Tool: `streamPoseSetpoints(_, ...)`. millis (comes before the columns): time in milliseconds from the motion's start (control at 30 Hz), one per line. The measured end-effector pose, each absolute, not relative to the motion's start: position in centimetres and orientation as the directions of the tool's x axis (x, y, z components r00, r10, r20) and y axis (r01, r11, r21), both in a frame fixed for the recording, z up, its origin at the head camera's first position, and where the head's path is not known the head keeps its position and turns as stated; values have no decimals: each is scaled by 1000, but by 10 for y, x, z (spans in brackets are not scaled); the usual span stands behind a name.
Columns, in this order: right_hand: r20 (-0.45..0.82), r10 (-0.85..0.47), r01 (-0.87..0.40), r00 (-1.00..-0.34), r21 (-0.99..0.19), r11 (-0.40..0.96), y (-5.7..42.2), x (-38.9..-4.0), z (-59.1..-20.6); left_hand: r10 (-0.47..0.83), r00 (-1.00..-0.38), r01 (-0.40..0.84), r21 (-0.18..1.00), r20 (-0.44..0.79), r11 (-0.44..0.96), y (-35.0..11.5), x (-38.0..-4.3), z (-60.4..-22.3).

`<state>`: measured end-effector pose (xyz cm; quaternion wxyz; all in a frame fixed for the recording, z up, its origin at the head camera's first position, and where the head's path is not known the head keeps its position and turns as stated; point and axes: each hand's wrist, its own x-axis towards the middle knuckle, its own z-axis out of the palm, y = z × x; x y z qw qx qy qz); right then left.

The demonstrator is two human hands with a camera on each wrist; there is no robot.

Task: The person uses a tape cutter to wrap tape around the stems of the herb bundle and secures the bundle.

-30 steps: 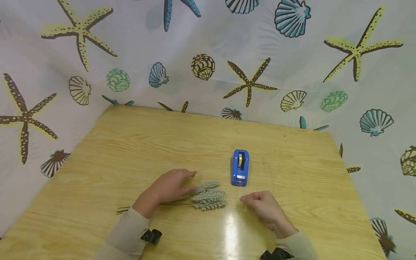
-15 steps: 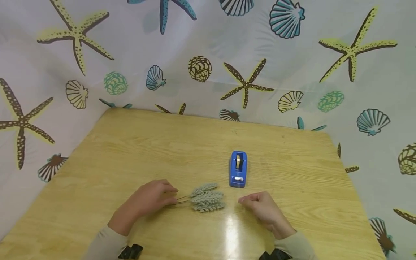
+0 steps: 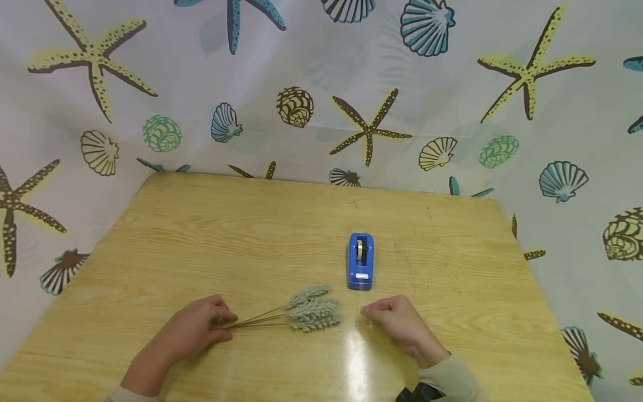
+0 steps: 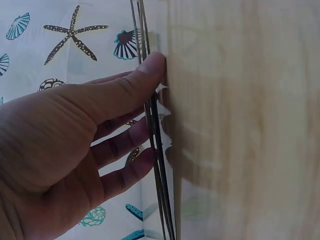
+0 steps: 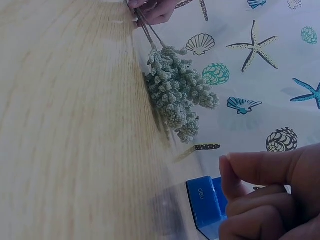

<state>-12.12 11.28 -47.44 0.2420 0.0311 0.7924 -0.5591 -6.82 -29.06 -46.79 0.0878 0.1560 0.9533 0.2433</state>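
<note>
A small bunch of pale grey-green artificial flower stalks (image 3: 313, 310) lies on the table, its fluffy heads pointing right. My left hand (image 3: 201, 324) holds the thin dark stems (image 4: 159, 160) near their left part, thumb on one side and fingers on the other. To the right of the heads, my right hand (image 3: 399, 324) hovers with thumb and index fingertips pressed together and the other fingers curled. Whether something thin sits between those fingertips, I cannot tell. A blue tape dispenser (image 3: 360, 262) with a small roll stands just beyond the right hand.
The wooden table (image 3: 241, 234) reaches back to a white cloth (image 3: 261, 67) printed with starfish and shells, which also rises at both sides. A bright light reflection lies on the tabletop between the hands.
My left hand has slid left and toward me, from beside the flower heads down along the stems, which it now holds. The right hand has kept its pose.
</note>
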Motion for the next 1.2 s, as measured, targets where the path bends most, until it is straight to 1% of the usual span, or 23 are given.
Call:
streamPoseSetpoints(267, -410, -215, 315, -887, -875, 366, 111, -118, -472, 271, -961, 226, 414, -52, 882, -289, -66, -470)
streamPoseSetpoints(400, -413, -199, 323, -889, -872, 368, 111, -119, -472, 265, -964, 254, 371, 20, 893, -285, -66, -471)
streamPoseSetpoints(500, -408, -193, 318, -892, -872, 372, 112, -119, -472, 272, -960, 279, 366, 72, 888, -281, -67, -471)
streamPoseSetpoints(767, -426, -204, 328, -882, -863, 383, 115, -121, -466, 298, -952, 294, 463, 67, 836, -280, -69, -467)
streamPoseSetpoints(967, -440, -244, 343, -864, -869, 356, 117, -125, -458, 364, -922, 372, 568, 133, 734, -273, -74, -471)
streamPoseSetpoints(1100, -422, -273, 323, -864, -883, 341, 118, -128, -455, 375, -907, 412, 586, 193, 697, -263, -81, -473)
streamPoseSetpoints(1200, -418, -285, 321, -863, -888, 330, 119, -129, -454, 381, -900, 429, 595, 213, 680, -255, -86, -474)
